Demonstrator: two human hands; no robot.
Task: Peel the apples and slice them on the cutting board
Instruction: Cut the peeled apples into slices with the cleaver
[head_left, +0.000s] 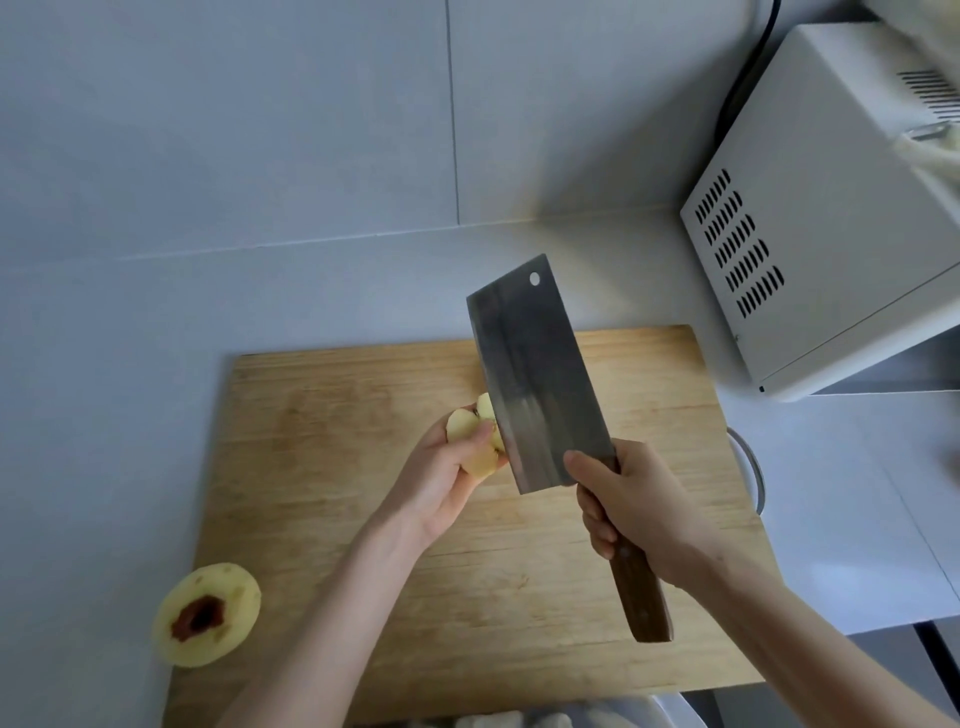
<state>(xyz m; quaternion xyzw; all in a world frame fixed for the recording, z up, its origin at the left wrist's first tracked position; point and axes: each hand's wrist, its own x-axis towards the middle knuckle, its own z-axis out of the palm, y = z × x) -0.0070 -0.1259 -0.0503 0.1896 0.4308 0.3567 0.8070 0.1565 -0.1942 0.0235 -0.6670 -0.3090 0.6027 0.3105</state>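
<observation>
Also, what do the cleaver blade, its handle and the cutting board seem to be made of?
The cleaver blade: apparently steel, dull grey with a brighter ground edge and reflections. The handle, gripped by the right hand: likely dark wood, brown and slightly glossy. The cutting board: pale wood or bamboo, matte, with straight grain lines and fine cut marks.

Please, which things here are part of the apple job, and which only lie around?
For the job: cutting board; cleaver, held by the right hand; apple pieces, held by the left hand; peeled apple.
Lying about: white microwave; black cable.
</observation>
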